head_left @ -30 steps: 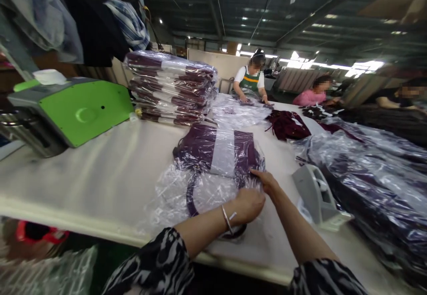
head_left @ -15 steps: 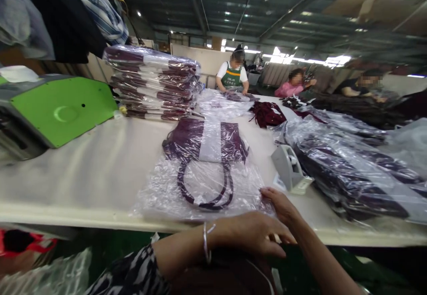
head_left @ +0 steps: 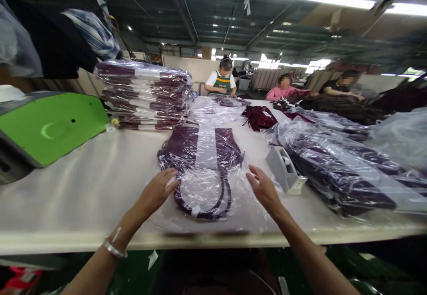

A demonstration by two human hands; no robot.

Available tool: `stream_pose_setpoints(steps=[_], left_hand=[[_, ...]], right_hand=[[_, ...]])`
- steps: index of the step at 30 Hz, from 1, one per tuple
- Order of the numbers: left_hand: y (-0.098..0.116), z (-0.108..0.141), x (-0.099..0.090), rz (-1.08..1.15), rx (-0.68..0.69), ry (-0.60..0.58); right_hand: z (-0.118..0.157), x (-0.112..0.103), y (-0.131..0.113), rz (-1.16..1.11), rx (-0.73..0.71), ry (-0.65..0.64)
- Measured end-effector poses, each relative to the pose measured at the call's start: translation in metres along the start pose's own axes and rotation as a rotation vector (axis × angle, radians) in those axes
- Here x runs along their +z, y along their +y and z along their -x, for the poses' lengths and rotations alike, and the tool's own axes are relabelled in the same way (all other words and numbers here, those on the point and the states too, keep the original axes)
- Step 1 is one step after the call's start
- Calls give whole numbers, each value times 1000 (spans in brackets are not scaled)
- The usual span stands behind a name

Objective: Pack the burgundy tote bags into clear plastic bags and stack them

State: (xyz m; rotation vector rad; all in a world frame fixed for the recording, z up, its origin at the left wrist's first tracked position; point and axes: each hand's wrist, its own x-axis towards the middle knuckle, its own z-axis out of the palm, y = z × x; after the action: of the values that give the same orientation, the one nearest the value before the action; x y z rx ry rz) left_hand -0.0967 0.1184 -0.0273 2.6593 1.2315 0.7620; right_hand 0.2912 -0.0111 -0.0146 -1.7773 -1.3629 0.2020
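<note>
A dark purple handbag (head_left: 180, 146) lies flat in a clear plastic bag (head_left: 200, 188), with a white paper band (head_left: 206, 146) around its body. Its looped handles (head_left: 227, 197) point towards me. My left hand (head_left: 159, 190) is at the left side of the plastic, fingers extended beside the handles. On the other side, my right hand (head_left: 265, 188) hovers over or rests on the plastic's right edge, fingers apart. Neither hand grips anything; whether the fingertips touch the plastic I cannot tell. A grey tape dispenser (head_left: 285, 170) stands just right of my right hand.
Wrapped handbags are stacked (head_left: 143, 95) at the back left, beside a green machine (head_left: 56, 126). More wrapped bags (head_left: 340, 175) lie on the right. A dark red bundle (head_left: 260, 117) sits farther back. Several co-workers, one in a green apron (head_left: 222, 84), are across the table.
My left hand has swung from crossing over my right forearm to the left side of the plastic. My right hand has moved up slightly and released the plastic's edge. The view has shifted.
</note>
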Motion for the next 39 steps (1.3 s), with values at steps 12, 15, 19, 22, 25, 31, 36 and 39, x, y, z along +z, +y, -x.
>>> stream_pose_setpoints(steps=[12, 15, 19, 22, 25, 31, 36, 39], left_hand=[[-80, -118, 54, -406, -218, -80], [-95, -110, 67, -404, -212, -61], [-92, -110, 70, -382, -208, -57], [-87, -111, 70, -353, -249, -54], [-82, -109, 68, -314, -264, -31], [-77, -93, 52, -263, -249, -46], [-84, -21, 28, -171, -327, 20], [-85, 50, 18, -70, -19, -125]], right_hand=[[-158, 162, -20, 599, -297, -268], [-173, 149, 29, 700, -57, -289], [-178, 144, 51, 737, -32, -319], [-174, 140, 51, 742, -68, -351], [-159, 128, 51, 746, -126, -366], [-103, 81, 59, 603, -110, -317], [-22, 8, 85, 254, 74, 72], [46, -38, 101, 131, 144, 84]])
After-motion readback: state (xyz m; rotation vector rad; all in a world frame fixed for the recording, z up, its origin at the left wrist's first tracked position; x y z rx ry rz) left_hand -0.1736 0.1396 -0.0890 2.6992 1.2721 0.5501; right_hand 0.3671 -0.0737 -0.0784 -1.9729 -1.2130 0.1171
